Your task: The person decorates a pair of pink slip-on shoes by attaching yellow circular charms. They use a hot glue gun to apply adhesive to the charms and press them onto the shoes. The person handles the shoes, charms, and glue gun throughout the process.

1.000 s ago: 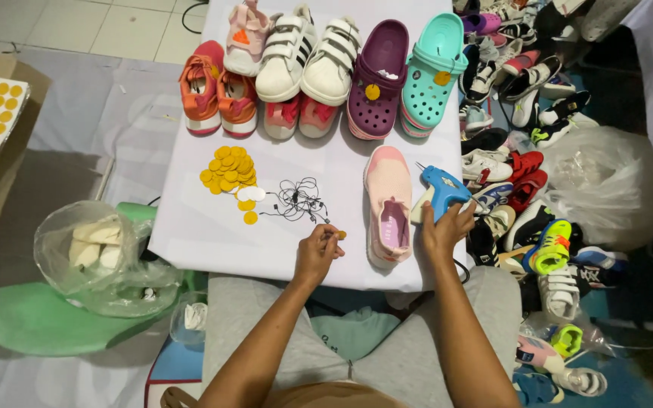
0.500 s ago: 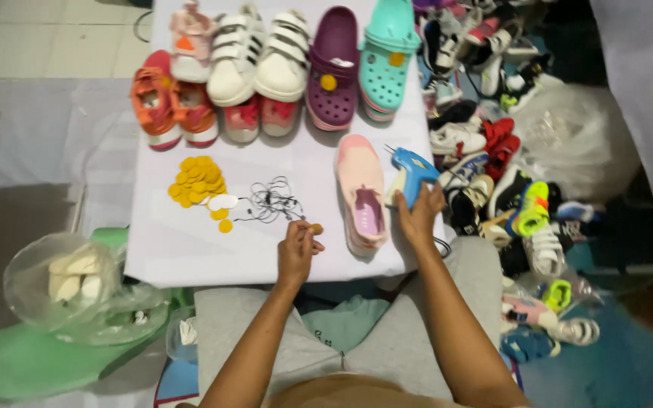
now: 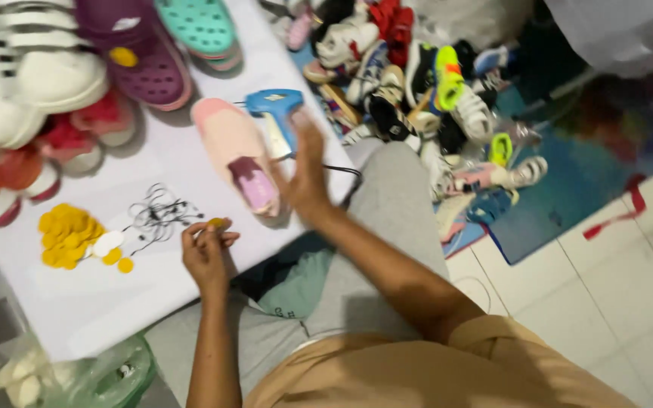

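My left hand [image 3: 207,249] is closed on a small yellow round tag [image 3: 216,224] over the white table sheet [image 3: 115,295]. My right hand [image 3: 305,170] is open with fingers straight, hovering beside a pink shoe [image 3: 237,151] and just below a blue tagging gun [image 3: 275,113] that lies on the sheet. A pile of yellow round tags [image 3: 69,236] and a tangle of thin black strings [image 3: 159,214] lie left of my left hand.
Several shoes line the sheet's far edge: a purple clog [image 3: 149,64], a teal clog [image 3: 198,26], white sneakers [image 3: 24,83]. A heap of mixed shoes [image 3: 425,98] covers the floor on the right. A clear plastic bag [image 3: 92,374] sits at lower left.
The view has swung right and tilted. My right hand has let go of the blue tagging gun and drawn back, now open. My left hand keeps the yellow tag.
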